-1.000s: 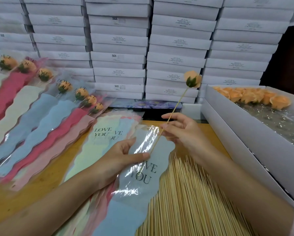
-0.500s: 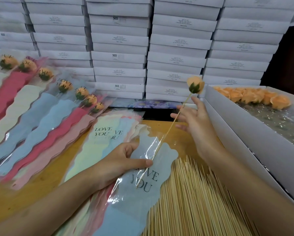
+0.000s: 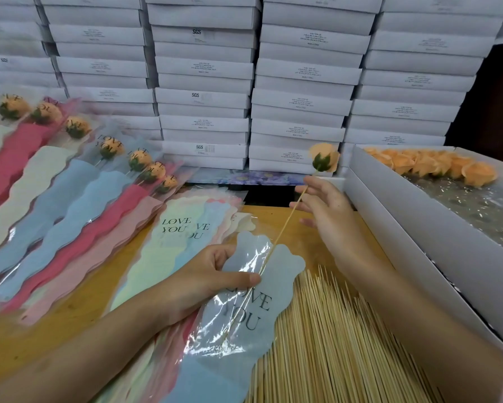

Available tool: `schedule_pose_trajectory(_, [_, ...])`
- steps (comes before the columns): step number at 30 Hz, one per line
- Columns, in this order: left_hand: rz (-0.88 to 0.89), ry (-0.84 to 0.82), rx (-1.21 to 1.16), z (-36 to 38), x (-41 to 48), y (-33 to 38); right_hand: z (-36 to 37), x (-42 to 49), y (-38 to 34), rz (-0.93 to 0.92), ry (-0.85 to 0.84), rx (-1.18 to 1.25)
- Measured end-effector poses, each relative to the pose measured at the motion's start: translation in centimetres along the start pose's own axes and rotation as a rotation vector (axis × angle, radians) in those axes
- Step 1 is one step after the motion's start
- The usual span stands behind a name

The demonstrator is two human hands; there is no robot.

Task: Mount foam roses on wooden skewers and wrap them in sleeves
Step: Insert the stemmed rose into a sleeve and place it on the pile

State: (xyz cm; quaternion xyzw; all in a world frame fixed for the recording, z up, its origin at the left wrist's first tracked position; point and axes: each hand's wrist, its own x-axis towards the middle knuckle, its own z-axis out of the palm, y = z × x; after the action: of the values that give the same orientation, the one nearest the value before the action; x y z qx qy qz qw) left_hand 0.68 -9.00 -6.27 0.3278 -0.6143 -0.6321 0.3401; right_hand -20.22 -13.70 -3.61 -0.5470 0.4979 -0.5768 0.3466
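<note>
An orange foam rose (image 3: 324, 161) sits on top of a wooden skewer (image 3: 285, 225) that slants down into a blue "LOVE YOU" sleeve (image 3: 259, 309). My left hand (image 3: 209, 277) grips the sleeve's upper edge, its thumb pressing the clear film where the skewer enters. Higher up, just under the rose, my right hand (image 3: 329, 205) pinches the skewer lightly at its fingertips, with the other fingers spread. The skewer's lower part shows through the film.
A pile of bare skewers (image 3: 331, 344) lies under my right forearm. A white box (image 3: 390, 205) at the right holds loose orange roses (image 3: 436, 165). Wrapped roses (image 3: 107, 149) fan out at the left beside spare sleeves (image 3: 186, 228). Stacked white boxes (image 3: 302, 82) wall the back.
My right hand has slid up the skewer toward the rose and spread its fingers. The rose has come lower as the skewer went deeper into the sleeve. My left hand stays on the sleeve.
</note>
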Motion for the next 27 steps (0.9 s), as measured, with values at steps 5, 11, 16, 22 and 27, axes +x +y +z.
schedule_pose_trajectory(5, [0.033,0.018,0.022,0.5,0.1,0.5,0.5,-0.5,0.3,-0.013,-0.049,-0.066])
schedule_pose_trajectory(11, [0.021,0.061,0.008,0.1,0.3,0.0,0.7,-1.0,0.8,-0.113,-0.094,-0.19])
schedule_pose_trajectory(16, [0.0,0.065,-0.01,-0.2,0.3,-0.3,0.8,-1.5,1.1,-0.194,-0.132,-0.276])
schedule_pose_trajectory(22, [-0.01,0.081,-0.046,-0.1,0.4,-0.3,1.0,-2.0,1.1,-0.245,-0.171,-0.252])
schedule_pose_trajectory(27, [-0.03,0.107,-0.053,-0.1,0.4,-0.2,0.9,-2.2,0.9,-0.309,-0.183,-0.313])
